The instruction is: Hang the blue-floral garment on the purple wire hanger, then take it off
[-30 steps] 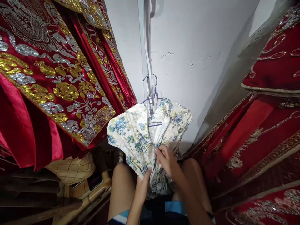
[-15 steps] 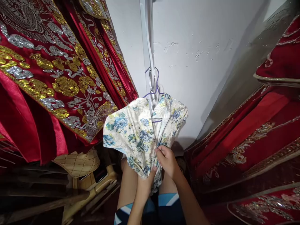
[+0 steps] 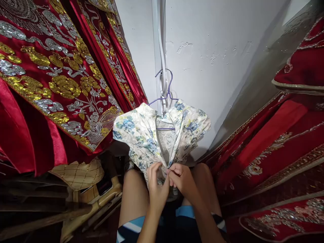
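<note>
Pinching the floral top's (image 3: 144,138) front w/ thumb + fingertips, R hand (image 3: 184,180) has company: L hand (image 3: 157,192), fingers curled, has moved up alongside, so both now meet at the opening's base.

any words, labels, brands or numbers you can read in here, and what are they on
No readable text anywhere in this view.
The floral top: flower print only, no label that can be made out.
The purple hanger: no lettering to be seen.
The white wall: marks and scuffs, not writing.
The red garment with gold and silver sequins: decorative motifs, no readable words.
</note>
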The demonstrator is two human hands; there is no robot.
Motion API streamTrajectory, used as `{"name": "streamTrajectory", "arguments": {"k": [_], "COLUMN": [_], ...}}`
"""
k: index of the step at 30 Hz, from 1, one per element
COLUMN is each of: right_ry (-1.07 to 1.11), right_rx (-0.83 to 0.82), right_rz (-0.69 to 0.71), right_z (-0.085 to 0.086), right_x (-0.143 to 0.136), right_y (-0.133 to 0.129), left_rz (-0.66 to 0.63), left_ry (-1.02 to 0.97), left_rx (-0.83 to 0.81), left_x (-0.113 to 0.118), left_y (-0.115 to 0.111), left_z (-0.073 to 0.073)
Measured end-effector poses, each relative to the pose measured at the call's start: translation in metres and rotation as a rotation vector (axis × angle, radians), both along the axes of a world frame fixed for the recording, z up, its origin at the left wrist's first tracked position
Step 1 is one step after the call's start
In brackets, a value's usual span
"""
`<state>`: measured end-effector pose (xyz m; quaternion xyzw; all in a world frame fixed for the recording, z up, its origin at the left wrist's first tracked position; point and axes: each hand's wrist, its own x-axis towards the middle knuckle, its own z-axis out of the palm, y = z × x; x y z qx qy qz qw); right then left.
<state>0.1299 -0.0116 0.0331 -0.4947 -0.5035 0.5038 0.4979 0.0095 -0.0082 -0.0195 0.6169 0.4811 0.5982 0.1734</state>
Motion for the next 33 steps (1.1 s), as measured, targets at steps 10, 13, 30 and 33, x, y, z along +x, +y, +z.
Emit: {"name": "streamTrajectory", "arguments": {"k": [10,13,30,33], "right_ry": [0.312,0.442,0.359,0.301], "right_rx": [-0.111,-0.104,0.319,0.345], "right_rz": [-0.122,-0.178,-0.139,-0.145], "right_z": [-0.008,0.0,0.139,0.127], "right_x": [0.003,0.003,0.022,0.018], "right_y": [0.005,0.006,0.077,0.069], "left_rz": [-0.21,-0.23,-0.334,-0.342], "left_ry": [-0.054,-0.038,0.01,0.051], "left_rx": [-0.081,-0.099,-0.219,-0.184], "left_x": [0.015,0.015,0.01,0.0], "left_y": [0.005,0.003,-0.01,0.002], "left_z": [0.004,0.003,0.013,0.038]}}
